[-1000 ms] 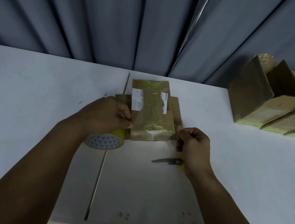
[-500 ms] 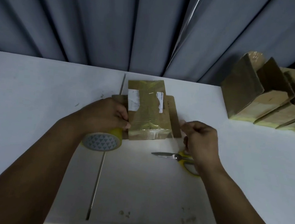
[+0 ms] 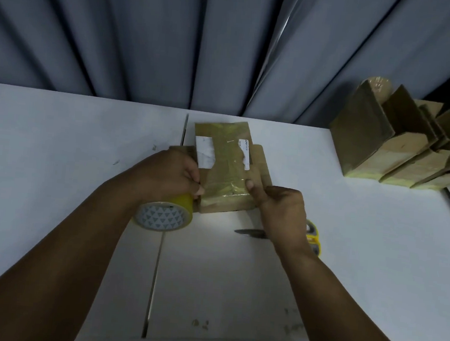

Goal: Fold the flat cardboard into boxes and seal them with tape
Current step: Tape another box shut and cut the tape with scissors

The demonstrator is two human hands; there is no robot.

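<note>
Just left of the box [image 3: 226,170], the left hand [image 3: 174,176] curls its fingers and pinches the box's left edge. The tape roll [image 3: 164,214] lies under that wrist, touching the box's near-left corner; whether the palm also holds it I cannot tell. The box itself lies flat on the table [image 3: 57,142], its top glossy with tape.

At the box's near-right corner, the right hand [image 3: 280,210] presses its thumb on the taped top, with the other fingers curled in beside the brown flap that juts out there. The scissors [image 3: 251,232] lie nearer than the box and to its right, partly under that wrist. The finished boxes [image 3: 399,153] are stacked well to the right of the box.

The risks, as I judge them:
- **Sliding:** both hands bear on the near end, so a hard rub could push the box across the smooth table and crease the tape.
- **Twisted tape:** if tape runs from the roll to the box, a tug could twist it onto itself.
- **Loose flap:** the right flap may spring up if left untaped.
- **Scissors:** a backward sweep of the wrist could catch the blade.
</note>
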